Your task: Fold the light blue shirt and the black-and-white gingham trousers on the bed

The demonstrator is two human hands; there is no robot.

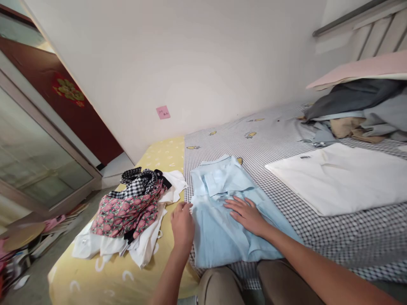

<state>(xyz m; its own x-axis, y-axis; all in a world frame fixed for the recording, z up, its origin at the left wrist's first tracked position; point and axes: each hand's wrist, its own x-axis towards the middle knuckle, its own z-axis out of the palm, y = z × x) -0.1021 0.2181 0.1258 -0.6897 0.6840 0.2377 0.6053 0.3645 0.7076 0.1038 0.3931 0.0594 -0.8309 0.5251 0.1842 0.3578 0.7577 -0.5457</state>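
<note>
A light blue collared shirt (222, 220) lies folded on the checked bedsheet (286, 140) right in front of me. My right hand (246, 214) rests flat on its middle, fingers stretched out and spread. My left hand (182, 224) is at the shirt's left edge, fingers curled around the fabric there. My knees in brown trousers (241, 284) show at the bottom of the view.
A heap of clothes (133, 207), floral, checked and white, sits on the yellow sheet (104, 279) to the left. A folded white shirt (340, 178) lies to the right. More clothes (359, 110) are piled at the back right. A wall runs behind; a mirrored door (34, 156) stands left.
</note>
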